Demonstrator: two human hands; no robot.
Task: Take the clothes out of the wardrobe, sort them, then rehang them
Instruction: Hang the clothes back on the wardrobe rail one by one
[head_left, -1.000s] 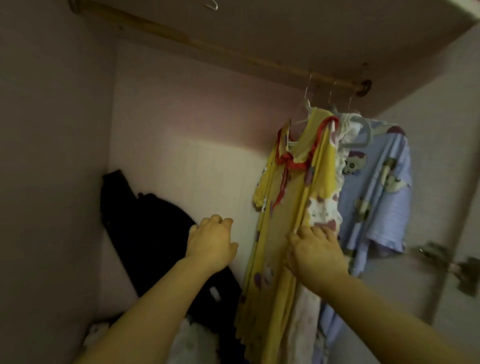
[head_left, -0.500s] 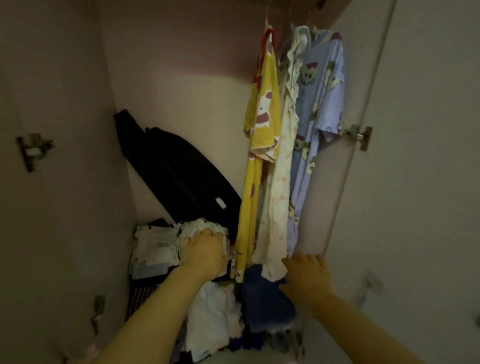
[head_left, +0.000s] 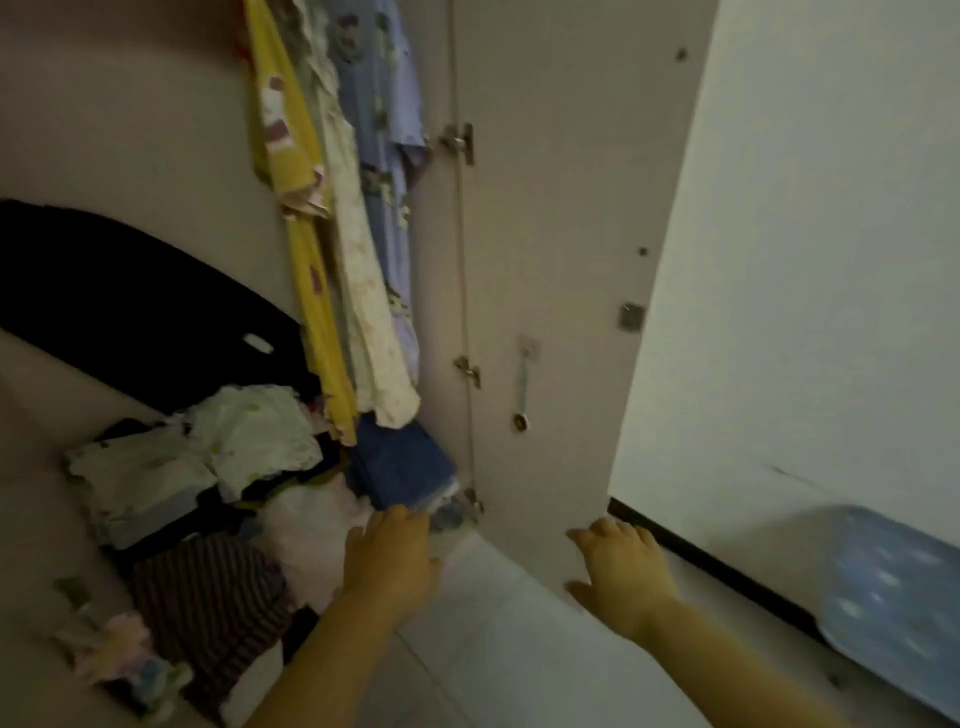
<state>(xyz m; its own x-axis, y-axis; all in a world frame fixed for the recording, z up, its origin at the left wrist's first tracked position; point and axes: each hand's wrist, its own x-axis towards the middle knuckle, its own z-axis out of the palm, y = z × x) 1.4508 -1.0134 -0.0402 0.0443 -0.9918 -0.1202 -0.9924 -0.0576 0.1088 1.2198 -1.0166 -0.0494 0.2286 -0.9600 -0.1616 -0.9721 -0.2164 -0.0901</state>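
Left hand lies loose and empty, blue cloth at its 12 o'clock; right hand splays empty beside door.

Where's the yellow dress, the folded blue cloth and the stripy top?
yellow dress (head_left: 306, 291), head view, on its hanging skirt.
folded blue cloth (head_left: 400, 467), head view, on its top face.
stripy top (head_left: 208, 597), head view, on its middle.

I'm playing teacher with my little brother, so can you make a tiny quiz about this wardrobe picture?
1. True or false: the yellow dress is hanging up.
2. What is nearest the left hand? A) folded blue cloth B) a shoe C) a book
3. Fill in: the right hand, fingers spread, is by the bottom of the wardrobe ____.
Key: 1 true; 2 A; 3 door.
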